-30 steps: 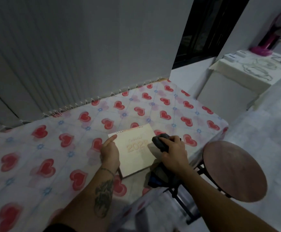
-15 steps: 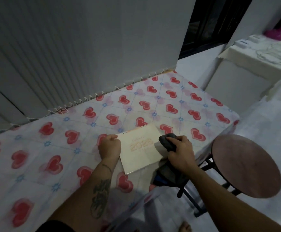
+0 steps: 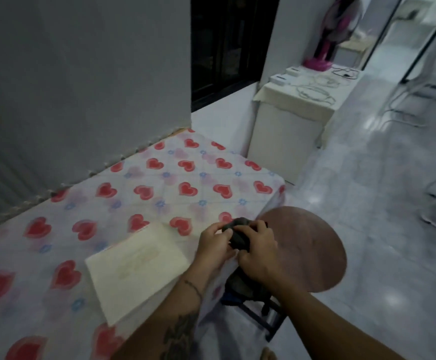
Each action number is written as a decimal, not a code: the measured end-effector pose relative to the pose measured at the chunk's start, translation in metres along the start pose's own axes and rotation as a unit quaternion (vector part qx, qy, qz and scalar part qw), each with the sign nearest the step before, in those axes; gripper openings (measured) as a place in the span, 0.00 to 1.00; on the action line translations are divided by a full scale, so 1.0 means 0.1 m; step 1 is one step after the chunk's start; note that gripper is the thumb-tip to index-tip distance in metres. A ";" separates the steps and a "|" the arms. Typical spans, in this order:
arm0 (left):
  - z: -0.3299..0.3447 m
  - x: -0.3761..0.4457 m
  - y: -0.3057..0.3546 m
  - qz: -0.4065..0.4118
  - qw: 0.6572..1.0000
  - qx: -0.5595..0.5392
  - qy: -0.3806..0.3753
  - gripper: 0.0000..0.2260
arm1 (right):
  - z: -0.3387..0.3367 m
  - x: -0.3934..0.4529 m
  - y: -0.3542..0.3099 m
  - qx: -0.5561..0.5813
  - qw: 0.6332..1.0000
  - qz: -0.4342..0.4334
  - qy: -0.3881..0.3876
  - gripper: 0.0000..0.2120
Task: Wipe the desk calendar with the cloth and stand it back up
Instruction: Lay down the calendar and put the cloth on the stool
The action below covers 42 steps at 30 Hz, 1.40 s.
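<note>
Cream card desk calendar point(image 3: 136, 271) lying flat on table point(image 3: 159, 193), untouched, just left of both hands. Left hand point(image 3: 215, 245) and right hand point(image 3: 257, 252) closed on soft dark cloth point(image 3: 237, 236). Likely light, stiff; best lifted by edges.

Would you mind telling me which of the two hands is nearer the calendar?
The left hand: it sits just off the calendar, while the right hand lies beyond it; both grip the cloth.

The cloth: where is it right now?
In the head view the dark cloth is bunched between both hands, left hand and right hand, at the table's right edge, just right of the flat-lying calendar and beside the round stool.
</note>
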State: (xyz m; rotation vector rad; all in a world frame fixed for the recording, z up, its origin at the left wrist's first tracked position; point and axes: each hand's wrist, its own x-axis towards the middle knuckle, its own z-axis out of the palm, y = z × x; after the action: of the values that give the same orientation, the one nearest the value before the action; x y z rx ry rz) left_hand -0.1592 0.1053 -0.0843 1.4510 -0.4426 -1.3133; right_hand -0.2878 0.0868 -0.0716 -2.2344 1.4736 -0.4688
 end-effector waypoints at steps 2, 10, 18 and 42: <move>0.33 0.13 -0.08 0.009 0.999 0.044 -0.009 0.10 | -0.15 0.03 0.31 -0.026 1.000 0.006 0.010 0.27; 1.61 0.64 -0.43 -0.012 0.990 0.137 -0.023 0.13 | -0.57 0.19 1.53 -0.082 0.995 0.047 -0.027 0.28; 1.91 1.03 -0.70 0.003 0.949 0.313 0.045 0.15 | -0.52 0.46 2.31 -0.056 0.968 0.082 -0.229 0.36; 1.88 1.42 -0.40 0.088 0.864 0.495 0.015 0.15 | -0.72 1.31 2.67 -0.058 0.979 0.106 -0.165 0.23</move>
State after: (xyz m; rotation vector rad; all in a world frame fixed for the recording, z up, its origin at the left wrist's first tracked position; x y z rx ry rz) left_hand -0.2927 -0.0817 -0.1511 2.1780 -1.3310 -0.9106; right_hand -0.4820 -0.1389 -0.1413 -2.0822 1.5655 0.0555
